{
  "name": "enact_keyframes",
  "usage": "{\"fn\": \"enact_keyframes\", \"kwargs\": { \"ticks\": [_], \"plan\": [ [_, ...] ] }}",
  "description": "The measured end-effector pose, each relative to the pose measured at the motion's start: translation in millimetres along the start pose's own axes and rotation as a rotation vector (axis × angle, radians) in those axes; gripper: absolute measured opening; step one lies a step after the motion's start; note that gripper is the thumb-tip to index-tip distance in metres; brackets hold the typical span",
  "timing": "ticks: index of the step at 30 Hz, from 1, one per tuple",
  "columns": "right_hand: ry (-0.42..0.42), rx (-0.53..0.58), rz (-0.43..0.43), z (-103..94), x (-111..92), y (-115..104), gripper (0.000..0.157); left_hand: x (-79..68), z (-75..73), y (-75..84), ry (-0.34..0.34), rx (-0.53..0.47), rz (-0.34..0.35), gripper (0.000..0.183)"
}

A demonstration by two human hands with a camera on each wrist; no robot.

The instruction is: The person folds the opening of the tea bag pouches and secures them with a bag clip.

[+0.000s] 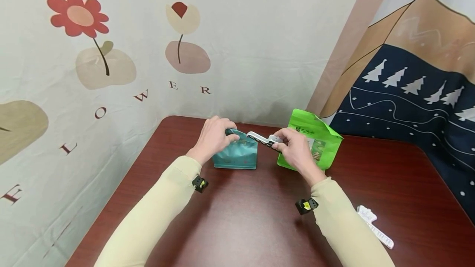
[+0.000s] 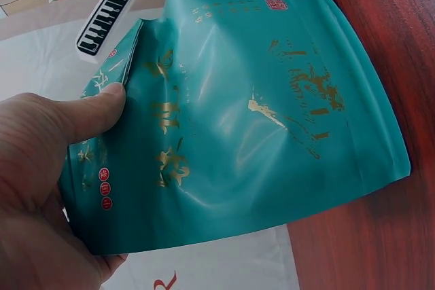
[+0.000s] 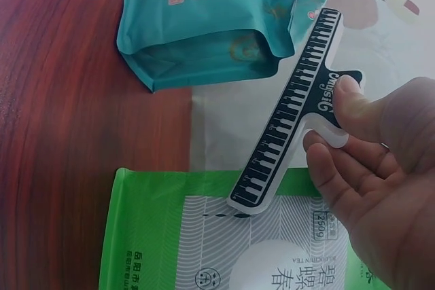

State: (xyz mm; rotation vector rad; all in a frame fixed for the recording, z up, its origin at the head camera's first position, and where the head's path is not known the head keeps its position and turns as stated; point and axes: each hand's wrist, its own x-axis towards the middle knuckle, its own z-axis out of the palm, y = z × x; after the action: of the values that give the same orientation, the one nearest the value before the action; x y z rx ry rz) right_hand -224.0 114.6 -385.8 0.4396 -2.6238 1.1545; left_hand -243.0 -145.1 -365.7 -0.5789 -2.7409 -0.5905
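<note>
A teal foil pouch (image 1: 237,155) with gold lettering stands on the table, its top folded over. My left hand (image 1: 216,136) pinches that folded top, the thumb lying across the flap in the left wrist view. In my right hand (image 1: 296,148) is a long bag clip (image 3: 292,110) with a piano-key pattern and the word Music on its grip, pinched between thumb and fingers. One end of the clip is close beside the folded flap of the teal pouch (image 2: 251,100). A bright green tea bag (image 1: 326,143) stands right behind my right hand.
A white bag clip (image 1: 375,226) lies on the brown table (image 1: 241,226) at the right, near my right forearm. Behind the table hangs a pale cloth (image 1: 252,44) printed with flowers and letters, with a dark blue part at the right.
</note>
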Motion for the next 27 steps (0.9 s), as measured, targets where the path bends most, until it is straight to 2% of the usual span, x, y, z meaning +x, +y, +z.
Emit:
{"fn": "enact_keyframes", "kwargs": {
  "ticks": [20, 27],
  "plan": [
    [0.023, -0.032, -0.056, 6.9, 4.0, -3.1, 0.013, 0.6, -2.5, 0.7, -0.028, 0.014, -0.003, 0.017],
    [0.017, -0.058, -0.049, 10.2, 4.4, -3.6, 0.013, 0.4, 0.0, 2.4, -0.024, 0.022, -0.009, 0.015]
  ]
}}
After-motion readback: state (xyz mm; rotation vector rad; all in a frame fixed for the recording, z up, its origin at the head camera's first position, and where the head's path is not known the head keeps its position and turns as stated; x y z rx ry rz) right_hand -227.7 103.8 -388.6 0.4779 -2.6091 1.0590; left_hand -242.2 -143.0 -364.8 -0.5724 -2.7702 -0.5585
